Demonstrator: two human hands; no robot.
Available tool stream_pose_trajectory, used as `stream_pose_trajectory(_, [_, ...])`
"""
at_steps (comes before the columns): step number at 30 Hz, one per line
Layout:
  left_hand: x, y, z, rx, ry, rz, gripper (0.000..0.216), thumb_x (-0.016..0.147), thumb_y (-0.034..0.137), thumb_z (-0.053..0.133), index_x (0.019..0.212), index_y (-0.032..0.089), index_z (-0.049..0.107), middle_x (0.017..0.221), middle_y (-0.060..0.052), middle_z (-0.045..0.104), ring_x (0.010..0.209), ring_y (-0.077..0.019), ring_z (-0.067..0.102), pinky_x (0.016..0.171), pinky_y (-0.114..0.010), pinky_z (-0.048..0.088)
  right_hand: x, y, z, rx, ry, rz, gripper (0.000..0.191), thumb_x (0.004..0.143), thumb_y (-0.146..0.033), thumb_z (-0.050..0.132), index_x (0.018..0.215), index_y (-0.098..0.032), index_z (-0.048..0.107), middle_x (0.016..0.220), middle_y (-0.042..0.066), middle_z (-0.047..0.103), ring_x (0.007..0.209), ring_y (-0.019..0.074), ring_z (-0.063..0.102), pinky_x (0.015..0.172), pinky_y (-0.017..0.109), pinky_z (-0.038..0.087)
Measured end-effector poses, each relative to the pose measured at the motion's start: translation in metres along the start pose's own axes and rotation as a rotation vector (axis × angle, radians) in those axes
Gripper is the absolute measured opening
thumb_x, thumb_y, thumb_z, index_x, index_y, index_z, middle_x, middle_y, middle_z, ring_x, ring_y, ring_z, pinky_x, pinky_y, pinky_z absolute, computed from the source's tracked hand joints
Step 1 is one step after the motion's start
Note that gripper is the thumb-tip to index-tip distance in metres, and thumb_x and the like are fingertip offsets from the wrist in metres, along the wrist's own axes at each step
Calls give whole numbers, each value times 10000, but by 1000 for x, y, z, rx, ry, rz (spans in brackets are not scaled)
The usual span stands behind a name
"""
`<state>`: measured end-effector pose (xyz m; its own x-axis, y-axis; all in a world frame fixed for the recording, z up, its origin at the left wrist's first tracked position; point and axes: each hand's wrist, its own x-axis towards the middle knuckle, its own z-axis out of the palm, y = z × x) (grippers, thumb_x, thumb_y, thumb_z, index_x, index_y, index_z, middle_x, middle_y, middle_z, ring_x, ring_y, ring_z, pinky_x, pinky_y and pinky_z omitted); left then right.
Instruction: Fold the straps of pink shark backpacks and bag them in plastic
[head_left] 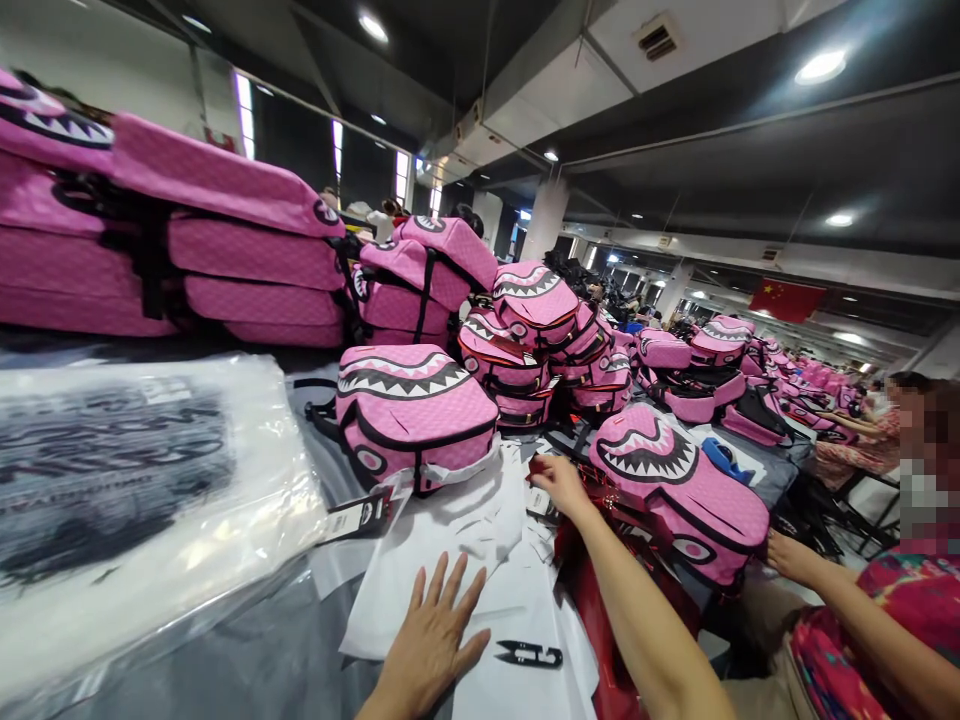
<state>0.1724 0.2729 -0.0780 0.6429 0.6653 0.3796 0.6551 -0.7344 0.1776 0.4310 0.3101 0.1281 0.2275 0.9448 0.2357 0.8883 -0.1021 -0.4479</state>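
While the left hand (433, 640) lies palm down on a white sheet (495, 560), its fingers (450, 590) are spread wide and hold nothing; pressed flat and open like that, they should keep the sheet from slipping. The right hand (559, 485) is up at a tangle of red strapping (592, 482), fingers slightly curled, though whether they actually pinch it cannot be told from this view. Closed black thread snips (529, 655) lie on the sheet just beside the left hand. A pink shark-mouth backpack (412, 415) sits just past the sheet, with a black hang tag (360, 515) by it, and a second one (679, 495) lies right of the right hand. Red fabric (607, 640) bunches under the right forearm. At left, a clear polybag (127, 480) holds something dark grey and printed, too blurred to identify. Stacked pink backpacks (225, 230) run along the tabletop (247, 650). A co-worker's hand (795, 557) shows at the right, near the second backpack.
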Motion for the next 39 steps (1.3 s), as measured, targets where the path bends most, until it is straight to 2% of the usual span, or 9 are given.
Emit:
stream_pose_trajectory(4, [2,4,-7,-24,-44,-25,678,952,661,466,1561,386,350,1666,-111,334,1541,-454,271,1205,-718,169,-41,61,-57,-100,284,123,536,861,-356,705,1362,-184,617,1352,201,585,1312,375,523,1105,549,415])
stream_pose_trajectory(7, [4,6,-11,-39,-78,-34,670,954,641,458,1560,378,345,1666,-113,317,1545,-455,253,1207,-726,165,-69,99,-68,-67,287,320,705,689,-419,835,1320,-173,637,1162,168,681,1138,384,630,964,523,508])
stream_pose_trajectory(10, [3,5,-13,-48,-110,-40,682,947,654,460,1559,375,343,1670,-108,313,1550,-453,237,1212,-724,167,-76,113,-53,36,209,359,535,696,-386,806,1172,-169,696,899,66,733,854,272,708,781,377,564])
stream_pose_trajectory(15, [1,4,-17,-43,-117,-30,679,952,641,466,1560,370,331,1676,-109,291,1553,-444,235,1217,-725,174,-49,102,-34,87,247,306,203,841,-368,668,910,-184,720,771,35,740,762,224,714,763,309,546])
stream_pose_trajectory(17, [1,3,-18,-41,-105,-22,665,955,633,467,1555,375,339,1669,-109,298,1546,-444,253,1212,-726,194,-32,96,-41,72,289,315,220,894,-348,593,765,-193,682,645,35,693,695,236,701,752,323,534])
stream_pose_trajectory(28, [-2,-4,-5,-17,-39,5,664,957,662,458,1552,431,274,1657,-63,323,1528,-430,308,1208,-684,251,93,38,-145,100,391,176,341,1043,-394,427,1040,-143,658,793,47,730,623,159,689,607,236,506])
stream_pose_trajectory(31, [-2,-6,0,-18,-19,13,659,958,668,448,1549,431,278,1658,-59,319,1522,-431,321,1204,-679,267,89,28,-126,86,327,136,327,1071,-367,424,1112,-134,651,822,35,722,645,146,681,636,249,533])
stream_pose_trajectory(36, [0,-9,5,-9,-26,7,672,939,677,474,1538,430,292,1639,-81,348,1505,-452,340,1170,-719,300,51,29,-34,17,123,114,217,1017,-351,643,1047,-139,679,955,27,709,804,152,690,763,325,597])
stream_pose_trajectory(39, [-1,-12,7,-1,-29,26,664,939,681,475,1534,444,298,1630,-77,369,1491,-453,367,1153,-711,333,51,34,-2,-40,65,140,242,1005,-374,662,1082,-145,684,1041,40,702,904,187,696,819,362,605])
